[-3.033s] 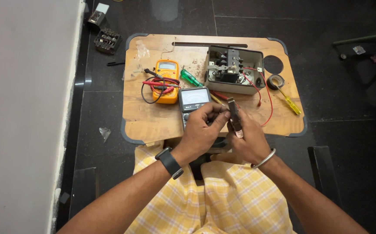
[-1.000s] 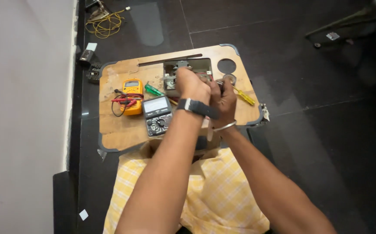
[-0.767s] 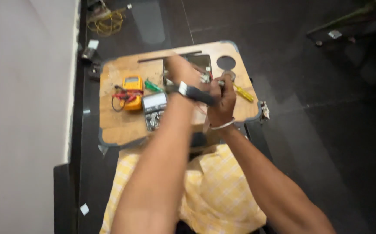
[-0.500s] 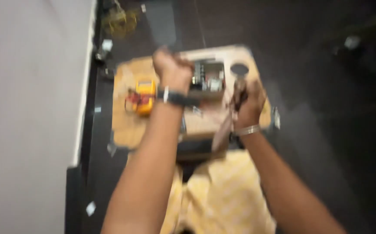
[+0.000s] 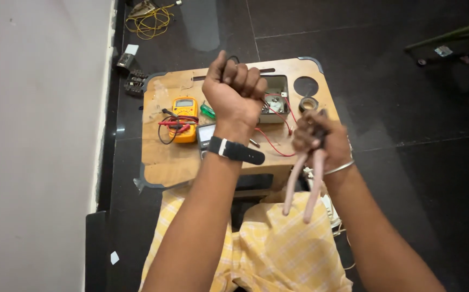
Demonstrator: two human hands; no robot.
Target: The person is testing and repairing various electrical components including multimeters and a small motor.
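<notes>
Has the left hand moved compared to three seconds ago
Yes. The left hand has risen from the near edge of the wooden board, and is now a raised fist in front of the grey box.

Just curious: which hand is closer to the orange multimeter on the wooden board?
Left. The left hand is raised just right of the orange multimeter; the right hand is farther right.

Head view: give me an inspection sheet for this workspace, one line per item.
Surface: wooden lap board, worn.
Job's things: pliers with pink handles; black wire.
Clutter: yellow multimeter, grey box, tape roll, green screwdriver.
Grippers: left hand fisted on the black wire; right hand gripping the pliers.
Cables: red leads on the board; yellow wire coil on the floor.
Surroundings: dark tiled floor, white wall.
</notes>
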